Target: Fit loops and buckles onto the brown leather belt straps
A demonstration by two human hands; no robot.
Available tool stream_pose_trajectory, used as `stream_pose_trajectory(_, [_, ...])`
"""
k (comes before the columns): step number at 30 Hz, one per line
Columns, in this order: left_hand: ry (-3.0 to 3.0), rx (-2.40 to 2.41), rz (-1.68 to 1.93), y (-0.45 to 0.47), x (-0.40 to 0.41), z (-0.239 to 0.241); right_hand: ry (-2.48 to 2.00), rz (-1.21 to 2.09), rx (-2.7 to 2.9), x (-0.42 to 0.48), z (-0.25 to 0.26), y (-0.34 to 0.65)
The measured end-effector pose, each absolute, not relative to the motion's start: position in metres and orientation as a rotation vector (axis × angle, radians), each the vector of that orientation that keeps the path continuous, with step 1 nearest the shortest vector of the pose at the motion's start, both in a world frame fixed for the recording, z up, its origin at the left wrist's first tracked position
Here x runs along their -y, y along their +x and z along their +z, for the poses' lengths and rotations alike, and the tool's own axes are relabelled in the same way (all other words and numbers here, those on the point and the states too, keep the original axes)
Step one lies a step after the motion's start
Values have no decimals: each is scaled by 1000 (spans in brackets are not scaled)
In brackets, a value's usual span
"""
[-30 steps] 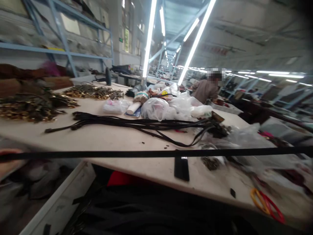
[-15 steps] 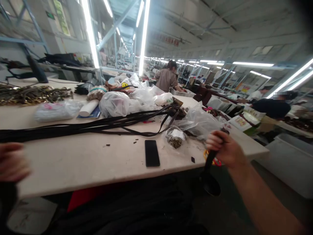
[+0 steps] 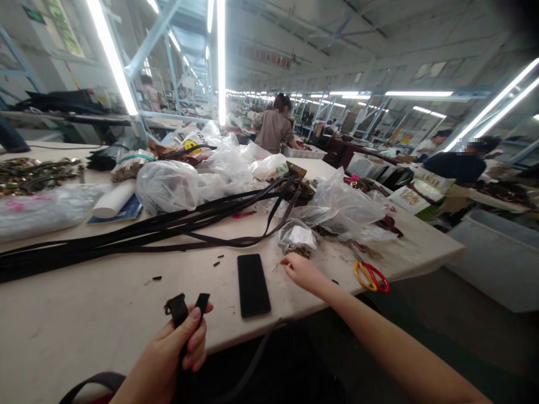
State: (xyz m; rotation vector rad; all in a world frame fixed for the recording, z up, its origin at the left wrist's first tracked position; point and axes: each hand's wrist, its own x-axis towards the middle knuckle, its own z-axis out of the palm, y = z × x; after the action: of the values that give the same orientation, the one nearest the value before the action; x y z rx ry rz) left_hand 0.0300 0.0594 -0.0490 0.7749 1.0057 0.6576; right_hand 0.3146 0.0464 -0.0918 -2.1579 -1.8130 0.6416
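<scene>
My left hand (image 3: 179,345) is closed around a black webbing strap (image 3: 180,310), pinching it between thumb and fingers. A short cut end of the strap and a folded part with a small dark fitting stick up above the thumb. My right hand (image 3: 302,271) reaches over the table to the front of a small clear bag (image 3: 297,235) of small metal pieces. Its fingers are curled together, and whatever is between them cannot be made out. A black phone (image 3: 254,286) lies between the two hands. Scissors (image 3: 370,276) with yellow and red handles lie right of my right hand.
Long black straps (image 3: 168,224) stretch across the pale table (image 3: 84,314). Behind them are plastic bags (image 3: 168,185), a white roll (image 3: 114,198) and brass-coloured hardware (image 3: 37,174). A grey bin (image 3: 497,258) stands at the right. Co-workers (image 3: 273,129) are farther back.
My left hand has come in from the left edge to the front middle with the strap. My right hand has let go of a black strap and moved left to the small bag.
</scene>
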Motion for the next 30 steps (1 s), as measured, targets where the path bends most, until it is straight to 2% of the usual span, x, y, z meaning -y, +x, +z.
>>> stream_pose_trajectory(4, [893,-1001,518,42,-58,-59,-2433,325,1624,-89,-127,360])
stream_pose_trajectory(10, [1036,-1040,416,41,-56,-68,-2364,178,1554,-77,-146,357])
stream_pose_trajectory(15, [1144,-1020,418,45,-53,-56,-2072,285,1538,-36,-121,305])
stream_pose_trajectory(20, [961,-783,461,46,-44,-41,-1326,633,1484,-13,-76,217])
stream_pose_trajectory(23, [794,-701,523,34,-38,-37,-1115,531,1503,-8,-61,187])
stream_pose_trajectory(27, [686,-615,561,17,-29,-37,-1068,339,1571,-6,-64,174])
stream_pose_trajectory(30, [713,-547,526,13,-23,-40,-1062,330,1589,0,-67,172])
